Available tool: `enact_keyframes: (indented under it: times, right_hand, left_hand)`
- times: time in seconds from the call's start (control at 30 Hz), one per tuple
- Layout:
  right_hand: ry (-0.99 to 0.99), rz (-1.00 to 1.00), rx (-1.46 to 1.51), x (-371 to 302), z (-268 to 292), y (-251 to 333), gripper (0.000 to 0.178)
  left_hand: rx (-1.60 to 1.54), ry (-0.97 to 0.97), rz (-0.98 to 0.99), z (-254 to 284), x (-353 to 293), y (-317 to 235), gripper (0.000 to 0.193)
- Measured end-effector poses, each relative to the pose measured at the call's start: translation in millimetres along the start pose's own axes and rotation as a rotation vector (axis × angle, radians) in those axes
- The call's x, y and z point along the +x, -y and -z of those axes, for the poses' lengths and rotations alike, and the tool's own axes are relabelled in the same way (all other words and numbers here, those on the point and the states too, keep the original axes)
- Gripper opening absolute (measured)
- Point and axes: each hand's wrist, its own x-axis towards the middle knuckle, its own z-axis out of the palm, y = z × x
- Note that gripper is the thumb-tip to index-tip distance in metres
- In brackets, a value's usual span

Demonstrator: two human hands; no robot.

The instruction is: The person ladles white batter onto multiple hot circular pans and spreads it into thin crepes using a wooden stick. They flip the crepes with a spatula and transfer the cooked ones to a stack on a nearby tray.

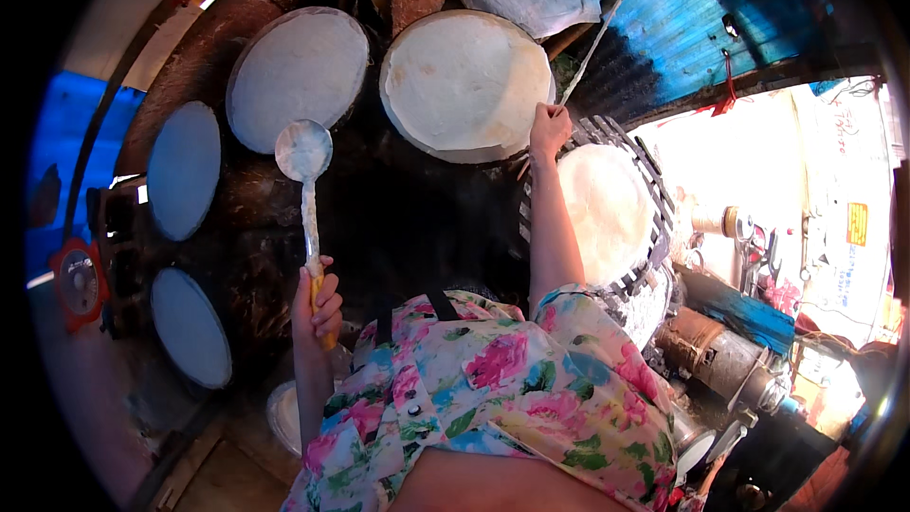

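My left hand (318, 305) is wrapped round the yellow handle of a ladle (303, 149). The ladle's round bowl is coated with whitish batter and hangs over the front of the second-from-right round griddle plate (300, 71). My right hand (549, 129) is closed on a thin stick (595, 45) that points up and away. That hand is at the right edge of a large pale round sheet (455, 81), which looks like a thin crepe, on the far round plate. Whether the fingers also pinch the sheet's edge, I cannot tell.
Two more pale round plates (185, 171) (191, 327) curve down the left side. Beside my right forearm, a pale round sheet (607, 209) lies on a slatted basket (654, 175). A rusty can (697, 346) and clutter stand at the right; a red-rimmed dial (79, 282) is far left.
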Motion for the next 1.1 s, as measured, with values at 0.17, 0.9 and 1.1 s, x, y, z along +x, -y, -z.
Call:
enact_keyframes:
  times: [0.17, 0.9, 1.1]
  right_hand:
    - [-0.061, 0.066, 0.039, 6, 4, 17, 0.018]
    - [0.104, 0.845, -0.533, 56, 302, 160, 0.019]
    - [-0.040, 0.808, -0.513, -82, 304, 2, 0.018]
  left_hand:
    - [0.047, 0.027, -0.016, 7, 0, -2, 0.039]
    - [0.191, 0.143, 0.239, -23, 62, -42, 0.043]
    - [0.196, 0.242, 0.373, -42, 93, -37, 0.043]
